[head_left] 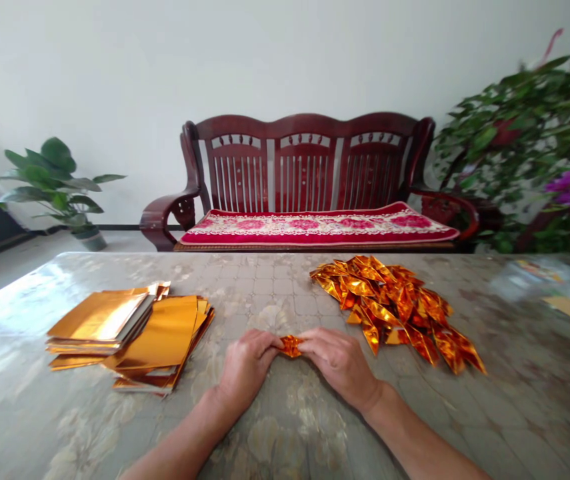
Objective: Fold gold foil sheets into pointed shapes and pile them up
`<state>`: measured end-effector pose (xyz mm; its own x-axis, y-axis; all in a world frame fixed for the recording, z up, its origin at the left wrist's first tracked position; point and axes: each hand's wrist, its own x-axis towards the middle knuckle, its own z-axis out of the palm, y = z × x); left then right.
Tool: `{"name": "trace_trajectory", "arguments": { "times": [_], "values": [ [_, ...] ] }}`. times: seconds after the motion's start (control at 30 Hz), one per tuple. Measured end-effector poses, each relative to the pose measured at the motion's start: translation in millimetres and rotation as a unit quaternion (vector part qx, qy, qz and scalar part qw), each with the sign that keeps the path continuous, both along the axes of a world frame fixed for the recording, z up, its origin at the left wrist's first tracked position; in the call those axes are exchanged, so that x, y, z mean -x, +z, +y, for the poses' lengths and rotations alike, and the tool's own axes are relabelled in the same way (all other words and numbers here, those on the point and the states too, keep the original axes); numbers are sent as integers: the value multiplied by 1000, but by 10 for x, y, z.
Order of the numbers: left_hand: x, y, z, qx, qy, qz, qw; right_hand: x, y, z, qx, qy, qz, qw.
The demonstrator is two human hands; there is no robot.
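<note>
Between my two hands is a small piece of shiny orange-gold foil paper point(291, 346), folded and creased. My left hand point(247, 363) pinches its left end, and my right hand point(341, 363) pinches its right end. Both ends are hidden under the fingers. To the left lie stacks of flat gold foil paper sheets point(162, 331), somewhat fanned out. On the right is a heap of folded foil paper pieces point(389, 300) with pointed ends, a short way beyond my right hand.
A patterned cover lies over the table point(245, 280). Clear plastic packaging point(535, 277) rests at the right edge. Behind the table stands a dark red wooden bench point(305, 173) with a floral cushion point(319, 225). Potted plants point(59, 180) flank it.
</note>
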<state>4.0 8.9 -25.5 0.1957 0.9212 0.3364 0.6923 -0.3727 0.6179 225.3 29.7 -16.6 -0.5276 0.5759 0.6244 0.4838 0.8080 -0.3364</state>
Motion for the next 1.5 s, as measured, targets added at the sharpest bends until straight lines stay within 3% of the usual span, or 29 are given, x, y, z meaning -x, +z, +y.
{"name": "trace_trajectory", "arguments": {
  "times": [0.17, 0.5, 0.93, 1.13, 1.5],
  "values": [
    [13, 59, 8, -38, -16, 52, 998, -14, 10, -2, -10, -13, -20, 1000],
    [50, 5, 9, -26, -47, 43, 998, -15, 19, 3, -10, -15, -20, 1000],
    [42, -12, 42, -12, -67, -54, 996, -23, -45, 29, 61, -10, 25, 998],
    [32, 3, 46, -2, -41, -70, 997, -8, -42, 28, 64, -5, 69, 996],
    [-7, 8, 50, 55, -8, -104, 993, 9, -110, 31, 148, -12, 116, 982]
  ]
}}
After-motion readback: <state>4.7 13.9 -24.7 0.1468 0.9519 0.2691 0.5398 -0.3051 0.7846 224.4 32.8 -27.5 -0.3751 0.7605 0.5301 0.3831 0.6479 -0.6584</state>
